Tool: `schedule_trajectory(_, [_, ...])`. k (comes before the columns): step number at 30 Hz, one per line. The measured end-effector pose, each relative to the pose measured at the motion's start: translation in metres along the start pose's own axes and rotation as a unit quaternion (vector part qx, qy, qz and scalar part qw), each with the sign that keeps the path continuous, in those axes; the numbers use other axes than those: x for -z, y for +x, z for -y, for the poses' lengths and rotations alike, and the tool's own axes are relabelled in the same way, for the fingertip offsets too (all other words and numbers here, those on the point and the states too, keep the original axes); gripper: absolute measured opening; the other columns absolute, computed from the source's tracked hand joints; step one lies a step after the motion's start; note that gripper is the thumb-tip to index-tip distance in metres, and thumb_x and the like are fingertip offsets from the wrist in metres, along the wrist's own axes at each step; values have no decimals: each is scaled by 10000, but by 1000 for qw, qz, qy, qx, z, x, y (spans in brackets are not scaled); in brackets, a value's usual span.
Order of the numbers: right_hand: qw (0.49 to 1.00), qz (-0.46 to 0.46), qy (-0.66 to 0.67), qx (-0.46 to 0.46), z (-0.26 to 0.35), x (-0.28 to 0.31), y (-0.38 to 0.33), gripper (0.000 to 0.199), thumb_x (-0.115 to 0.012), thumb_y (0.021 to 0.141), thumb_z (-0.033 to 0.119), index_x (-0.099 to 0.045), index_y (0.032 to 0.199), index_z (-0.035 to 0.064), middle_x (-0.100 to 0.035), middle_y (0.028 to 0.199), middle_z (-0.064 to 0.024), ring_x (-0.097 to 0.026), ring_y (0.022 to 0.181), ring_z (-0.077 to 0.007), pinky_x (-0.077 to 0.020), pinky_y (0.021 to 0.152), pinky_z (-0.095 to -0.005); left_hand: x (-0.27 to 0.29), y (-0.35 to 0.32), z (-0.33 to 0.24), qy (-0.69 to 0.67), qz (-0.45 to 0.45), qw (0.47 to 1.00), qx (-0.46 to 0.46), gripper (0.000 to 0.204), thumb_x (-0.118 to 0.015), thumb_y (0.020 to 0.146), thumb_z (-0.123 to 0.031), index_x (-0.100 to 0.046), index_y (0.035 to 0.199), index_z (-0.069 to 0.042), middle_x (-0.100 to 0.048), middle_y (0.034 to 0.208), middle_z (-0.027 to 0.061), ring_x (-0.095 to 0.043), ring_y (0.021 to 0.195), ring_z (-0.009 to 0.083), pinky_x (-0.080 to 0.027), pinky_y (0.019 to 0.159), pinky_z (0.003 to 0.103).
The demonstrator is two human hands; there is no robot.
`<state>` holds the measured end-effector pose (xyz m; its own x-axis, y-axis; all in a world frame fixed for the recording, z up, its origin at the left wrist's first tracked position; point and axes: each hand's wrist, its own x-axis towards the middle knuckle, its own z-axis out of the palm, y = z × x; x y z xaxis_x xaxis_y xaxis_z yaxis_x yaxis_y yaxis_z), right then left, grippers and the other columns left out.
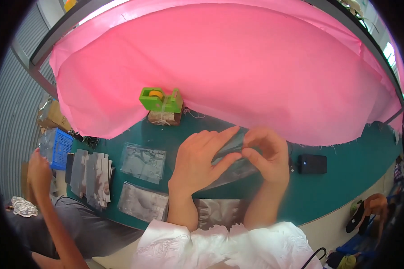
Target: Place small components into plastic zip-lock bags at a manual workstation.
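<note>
A clear plastic bag is stretched between my hands above the green table. My left hand lies over the bag's left side, thumb and forefinger reaching toward its top edge, the other fingers partly hidden. With thumb and fingertips pinched together, my right hand grips the upper right edge of the bag. Below my wrists a flat silvery-grey packet lies on the table. To the left are a stack of clear bags and a stack of grey-looking flat bags.
A green tape dispenser sits on a tied block behind my hands, before a pink cloth. A black box stands right on the table. Grey strips and a blue basket are left, beside another person's arm.
</note>
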<state>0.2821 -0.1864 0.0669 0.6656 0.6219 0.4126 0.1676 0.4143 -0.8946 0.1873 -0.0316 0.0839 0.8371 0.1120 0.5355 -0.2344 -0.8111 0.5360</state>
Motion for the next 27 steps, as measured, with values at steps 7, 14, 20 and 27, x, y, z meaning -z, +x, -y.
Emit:
schedule_trajectory(7, [966, 0, -240, 96, 14, -9, 6, 295, -688, 636, -49, -669, 925, 8, -608, 783, -73, -580, 710, -165, -441, 678, -287, 7, -3, -2, -27, 12, 999, 32, 399, -693, 779, -220, -633, 1156, -104, -601, 722, 67, -597, 647, 250, -472, 568, 354])
schedule_trajectory(14, [948, -26, -282, 147, 7, -8, 6, 280, -666, 539, -41, -677, 809, 29, -583, 734, -76, -567, 646, -170, -430, 595, -277, 5, -3, -2, -45, 56, 997, 14, 286, -655, 804, -194, -669, 1079, -117, -573, 734, 59, -579, 690, 246, -451, 610, 357])
schedule_trajectory(20, [943, -16, -290, 166, 4, -6, 5, 268, -639, 528, -54, -663, 780, 33, -555, 722, -62, -542, 615, -140, -409, 547, -250, 2, -5, 2, -38, 82, 995, -38, 284, -648, 821, -217, -667, 1083, -108, -529, 762, 34, -530, 751, 224, -374, 675, 349])
schedule_trajectory(27, [938, -67, -306, 146, 7, -5, 3, 213, -622, 541, -56, -633, 733, 36, -534, 729, -50, -515, 584, -113, -392, 533, -240, -4, 0, -1, -46, 4, 999, -13, 299, -655, 793, -140, -680, 1084, -74, -549, 719, 31, -524, 682, 214, -352, 632, 335])
